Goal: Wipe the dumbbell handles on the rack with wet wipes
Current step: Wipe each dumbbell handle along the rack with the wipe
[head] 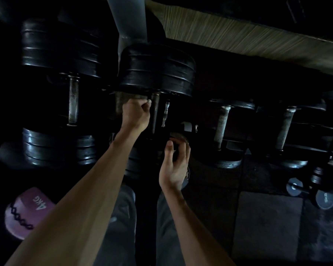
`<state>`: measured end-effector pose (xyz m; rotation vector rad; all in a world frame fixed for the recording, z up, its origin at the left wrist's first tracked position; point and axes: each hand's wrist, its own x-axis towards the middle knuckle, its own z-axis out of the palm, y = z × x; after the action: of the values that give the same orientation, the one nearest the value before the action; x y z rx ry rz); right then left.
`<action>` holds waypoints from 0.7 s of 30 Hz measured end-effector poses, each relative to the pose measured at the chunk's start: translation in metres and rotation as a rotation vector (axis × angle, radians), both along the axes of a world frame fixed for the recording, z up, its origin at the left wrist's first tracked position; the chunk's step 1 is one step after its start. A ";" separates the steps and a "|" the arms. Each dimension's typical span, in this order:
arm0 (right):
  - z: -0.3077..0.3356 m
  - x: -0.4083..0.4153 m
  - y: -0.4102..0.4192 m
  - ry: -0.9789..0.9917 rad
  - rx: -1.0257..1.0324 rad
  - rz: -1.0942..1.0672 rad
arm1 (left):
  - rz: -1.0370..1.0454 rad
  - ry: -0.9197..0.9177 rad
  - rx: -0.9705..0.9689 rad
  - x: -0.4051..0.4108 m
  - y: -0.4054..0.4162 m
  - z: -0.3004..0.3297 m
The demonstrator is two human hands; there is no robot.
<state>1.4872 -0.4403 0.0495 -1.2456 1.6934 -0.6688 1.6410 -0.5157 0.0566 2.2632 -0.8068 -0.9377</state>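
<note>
A dim, head-down view of a dumbbell rack. At the centre, a black dumbbell [156,70] with stacked round plates lies on the rack, its dull metal handle [154,114] running toward the viewer. The left hand [136,114] is curled into a fist just beside the top of that handle, under the plates; a small pale bit shows at its fingertips, too dark to say whether it is a wipe. The right hand [174,166] hovers lower, palm turned inward, fingers loosely bent and apart, gripping nothing that can be seen.

To the left lies a larger black plate dumbbell [60,89] with a worn, mottled steel handle. To the right, two more dumbbell handles [222,125] with pale, rough grips slope down to rounded ends. A grey rack upright [129,20] rises behind the central plates.

On the dark tiled floor [267,227], a pink weight [27,210] at lower left reads "4KG", and a small grey-ended dumbbell [325,201] at lower right reads "5KG". Grey trouser legs [121,217] show below the arms.
</note>
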 end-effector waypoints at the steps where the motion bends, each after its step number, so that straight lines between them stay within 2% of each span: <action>1: 0.000 0.000 0.000 -0.002 0.000 -0.003 | 0.012 0.002 0.006 -0.001 0.000 0.002; 5: -0.003 0.000 0.001 0.000 -0.020 -0.013 | -0.012 0.042 -0.015 -0.004 0.014 0.006; 10: -0.003 -0.001 0.000 0.009 -0.001 -0.009 | -0.067 -0.066 0.038 -0.008 0.012 0.007; 14: -0.004 -0.001 0.000 0.002 -0.009 -0.007 | 0.034 0.086 0.056 0.001 0.007 -0.003; 21: -0.007 -0.001 0.001 0.003 -0.019 -0.010 | -0.142 -0.120 0.046 -0.019 0.027 0.019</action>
<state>1.4859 -0.4396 0.0424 -1.2529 1.7000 -0.6910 1.6218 -0.4889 0.0760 2.3445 -1.0198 -0.8984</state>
